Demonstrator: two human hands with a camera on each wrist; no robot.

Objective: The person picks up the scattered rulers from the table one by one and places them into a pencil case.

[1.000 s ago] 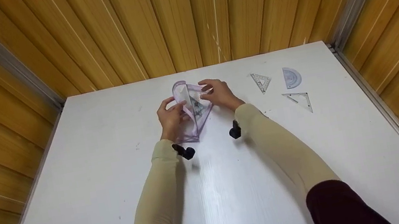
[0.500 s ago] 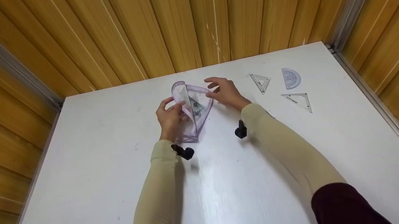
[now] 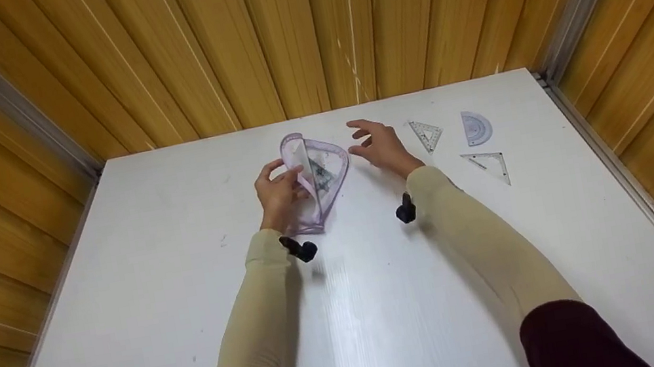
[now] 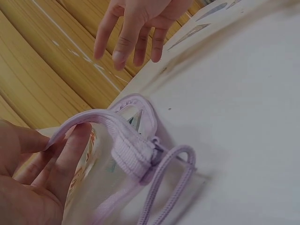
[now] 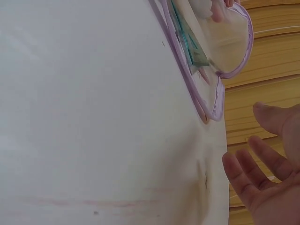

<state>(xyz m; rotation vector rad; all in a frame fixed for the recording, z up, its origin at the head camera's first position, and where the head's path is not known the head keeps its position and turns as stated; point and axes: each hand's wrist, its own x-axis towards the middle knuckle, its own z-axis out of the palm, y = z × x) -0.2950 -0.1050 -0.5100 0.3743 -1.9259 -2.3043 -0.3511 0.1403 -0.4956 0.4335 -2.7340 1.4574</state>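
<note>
A clear zip pouch with lilac trim (image 3: pixel 335 162) stands spread open on the white table, its mouth parted. My left hand (image 3: pixel 278 195) pinches the lilac edge on its left side between thumb and fingers, as the left wrist view also shows. Inside the pouch lies a triangular piece with teal edges (image 5: pixel 189 42), seen through the clear plastic. Just right of the pouch hovers my right hand (image 3: pixel 384 147), fingers spread and loosely bent, holding nothing. A looped lilac cord (image 4: pixel 171 176) hangs at the zip end in the left wrist view.
To the right lie a small clear set square (image 3: pixel 420 127), a bluish protractor (image 3: pixel 477 128) and a longer set square (image 3: pixel 499 161). Yellow wood-patterned walls (image 3: pixel 302 35) rise behind the white table (image 3: pixel 349 313) and at both sides.
My right hand has drawn away from the pouch's right edge, moving right with its fingers opening. The left hand keeps its pinch on the pouch, almost still.
</note>
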